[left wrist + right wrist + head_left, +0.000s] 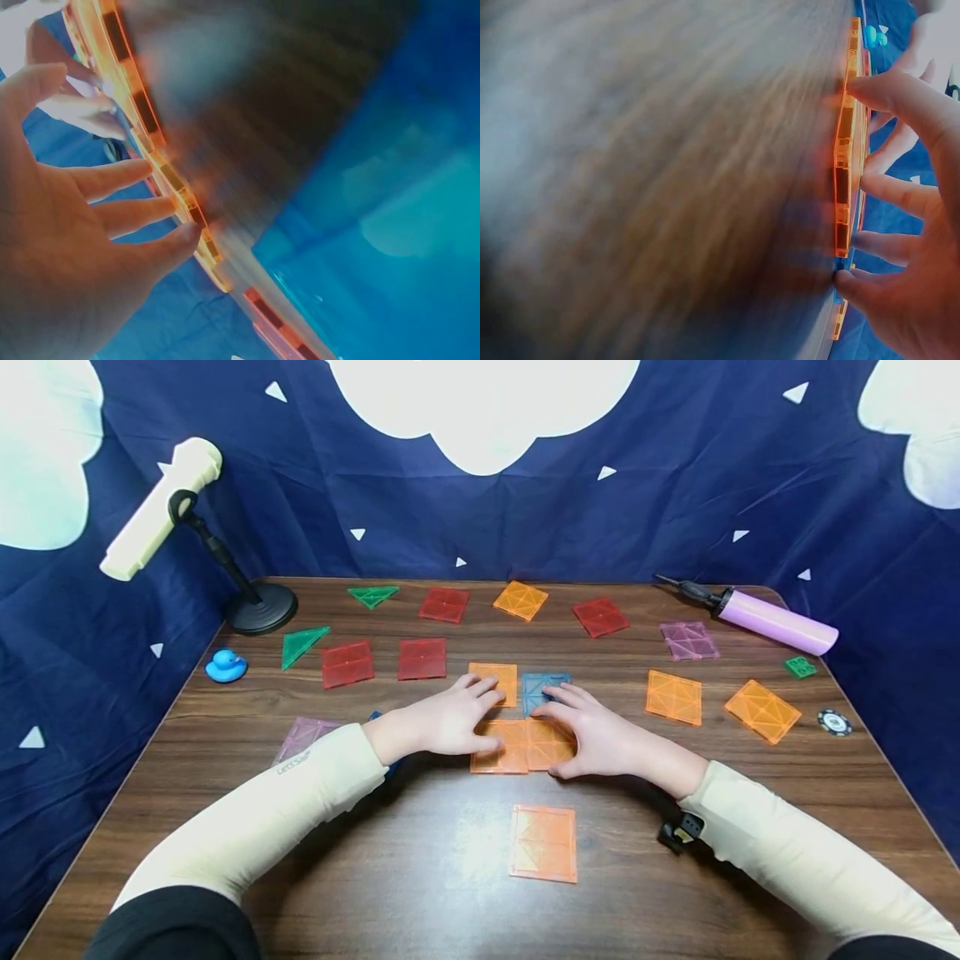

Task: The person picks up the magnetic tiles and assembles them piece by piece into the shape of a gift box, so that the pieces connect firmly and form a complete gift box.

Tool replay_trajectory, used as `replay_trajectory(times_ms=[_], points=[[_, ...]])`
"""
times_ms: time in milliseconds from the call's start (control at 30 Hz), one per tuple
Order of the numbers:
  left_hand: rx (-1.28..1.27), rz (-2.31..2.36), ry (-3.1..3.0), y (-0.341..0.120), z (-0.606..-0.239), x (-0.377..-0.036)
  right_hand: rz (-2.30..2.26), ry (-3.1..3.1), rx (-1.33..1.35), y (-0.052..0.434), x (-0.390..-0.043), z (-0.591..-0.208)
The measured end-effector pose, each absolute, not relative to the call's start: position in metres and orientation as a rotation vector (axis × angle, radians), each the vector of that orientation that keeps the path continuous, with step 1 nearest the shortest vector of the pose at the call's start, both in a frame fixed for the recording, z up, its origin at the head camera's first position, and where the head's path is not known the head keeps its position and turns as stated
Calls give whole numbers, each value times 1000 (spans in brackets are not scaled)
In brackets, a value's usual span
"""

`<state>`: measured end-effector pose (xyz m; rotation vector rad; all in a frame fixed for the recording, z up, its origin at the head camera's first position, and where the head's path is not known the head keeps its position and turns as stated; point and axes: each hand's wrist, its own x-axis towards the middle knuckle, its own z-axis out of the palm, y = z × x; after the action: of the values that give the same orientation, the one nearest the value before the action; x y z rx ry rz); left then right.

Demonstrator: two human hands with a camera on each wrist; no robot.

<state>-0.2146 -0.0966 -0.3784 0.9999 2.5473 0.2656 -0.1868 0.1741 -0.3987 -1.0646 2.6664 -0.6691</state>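
Four flat tiles lie joined in a square at the table's middle: an orange tile [501, 681], a blue tile [542, 687], and two orange tiles [501, 752] [550, 742] in front. My left hand [450, 722] rests spread on the left pair, fingers on the far orange tile, thumb at the near one's edge. My right hand [592, 737] lies spread on the right pair, fingertips touching the blue tile. In the left wrist view my left hand's fingertips [184, 236] touch the orange tile edge [169, 180]. The right wrist view shows the right hand's fingers [900, 191] against the orange edge [843, 172].
A loose orange tile [543, 843] lies near the front edge of the wooden table [300, 860]. Red tiles [422, 658], green triangles [302, 643], purple tiles [688, 640] and orange tiles [673, 697] lie scattered behind. A blue duck [226, 667], lamp stand [258, 610] and purple pump [776, 622] flank them.
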Motion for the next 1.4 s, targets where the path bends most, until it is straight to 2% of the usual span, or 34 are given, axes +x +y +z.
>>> replay_trajectory(times_ms=[667, 1033, 1200, 1400], points=[[1141, 126, 2625, -87, -383, -205, -674, 2693, -1082, 172, -194, -399], [1109, 157, 2620, -90, -383, -202, -733, 2651, -1092, 176, -194, -399], [1119, 168, 2619, -93, -386, -200, -853, 2647, -1062, 190, -194, -393], [1190, 151, 2647, -92, -389, -199, -864, 2823, -995, 233, -197, -383]])
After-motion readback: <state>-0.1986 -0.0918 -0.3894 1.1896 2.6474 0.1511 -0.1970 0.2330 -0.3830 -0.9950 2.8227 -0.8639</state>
